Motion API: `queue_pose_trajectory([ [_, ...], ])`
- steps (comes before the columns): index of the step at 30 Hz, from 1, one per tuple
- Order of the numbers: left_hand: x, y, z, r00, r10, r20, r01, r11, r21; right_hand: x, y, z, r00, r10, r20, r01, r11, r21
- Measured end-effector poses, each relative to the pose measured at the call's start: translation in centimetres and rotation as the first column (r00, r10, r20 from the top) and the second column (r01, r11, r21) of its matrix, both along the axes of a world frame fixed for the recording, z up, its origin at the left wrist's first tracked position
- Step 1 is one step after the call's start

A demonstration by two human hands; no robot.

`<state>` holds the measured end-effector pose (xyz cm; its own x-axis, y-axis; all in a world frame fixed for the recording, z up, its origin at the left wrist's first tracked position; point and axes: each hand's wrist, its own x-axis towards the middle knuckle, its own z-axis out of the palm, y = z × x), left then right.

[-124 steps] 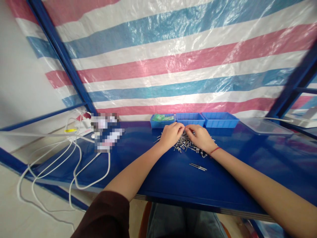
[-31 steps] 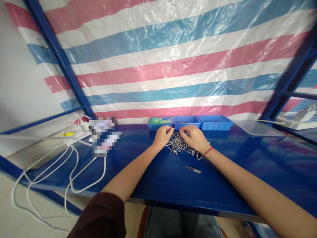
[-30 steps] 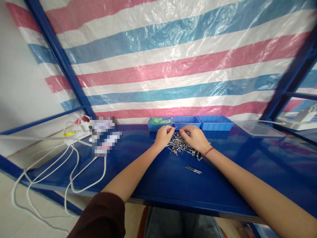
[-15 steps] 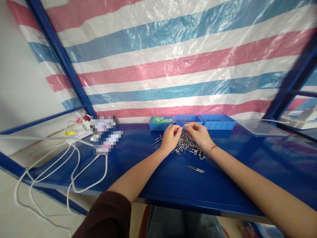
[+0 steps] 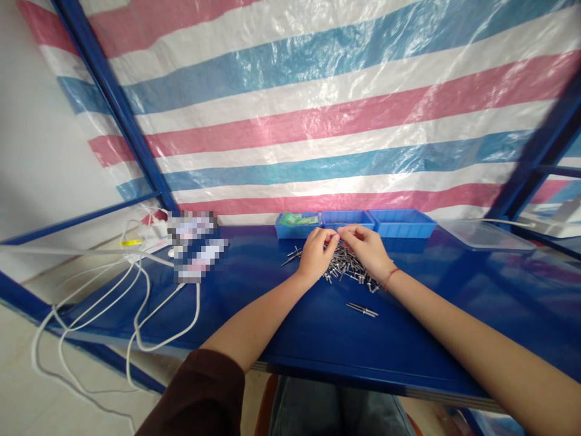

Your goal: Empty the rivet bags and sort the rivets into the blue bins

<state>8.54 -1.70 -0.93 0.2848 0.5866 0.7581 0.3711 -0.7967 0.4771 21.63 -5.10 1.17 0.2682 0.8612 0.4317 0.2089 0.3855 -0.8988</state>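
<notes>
My left hand (image 5: pixel 318 253) and my right hand (image 5: pixel 367 249) meet fingertip to fingertip above a loose pile of metal blind rivets (image 5: pixel 347 266). Both are closed in a pinch, apparently on one slender blind rivet that the fingers now mostly cover. The pile lies under and between my hands, its far side partly hidden by them. Closer to the table's front edge, a few blind rivets (image 5: pixel 362 309) lie side by side, apart from the pile. Several stray ones (image 5: pixel 290 257) stick out left of my left hand.
Behind the pile, three blue bins stand in a row: a left bin (image 5: pixel 297 231) with green packets, a middle bin (image 5: pixel 347 213) and a right bin (image 5: pixel 403 227). A clear plastic lid (image 5: pixel 488 235) lies to the right. White cables (image 5: pixel 144 303) loop over the blue table (image 5: pixel 272 339) on the left.
My fingertips have come closer together, hiding the slender metal piece that showed between them. The view has shifted slightly; the pile and the set-apart rivets look the same.
</notes>
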Motion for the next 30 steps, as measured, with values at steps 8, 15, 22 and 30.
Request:
queue_pose_trajectory([
  [8,0.0,0.07,-0.03,1.0,-0.005,-0.022,0.004,1.0,-0.013,0.13,-0.01,-0.06,0.991,0.002,0.136,-0.012,0.997,0.074],
  [15,0.09,0.05,0.0,1.0,-0.022,0.006,0.022,1.0,-0.022,0.12,0.32,-0.55,0.987,-0.039,0.154,0.021,0.992,0.121],
  [22,0.12,0.31,-0.21,0.999,-0.045,-0.003,0.045,0.997,-0.069,0.16,0.1,-0.55,0.945,-0.079,0.319,0.015,0.98,0.201],
  [30,0.25,0.48,-0.29,0.992,-0.097,0.083,0.113,0.97,-0.217,0.13,-0.36,-0.11,0.859,-0.162,0.485,-0.001,0.948,0.318],
])
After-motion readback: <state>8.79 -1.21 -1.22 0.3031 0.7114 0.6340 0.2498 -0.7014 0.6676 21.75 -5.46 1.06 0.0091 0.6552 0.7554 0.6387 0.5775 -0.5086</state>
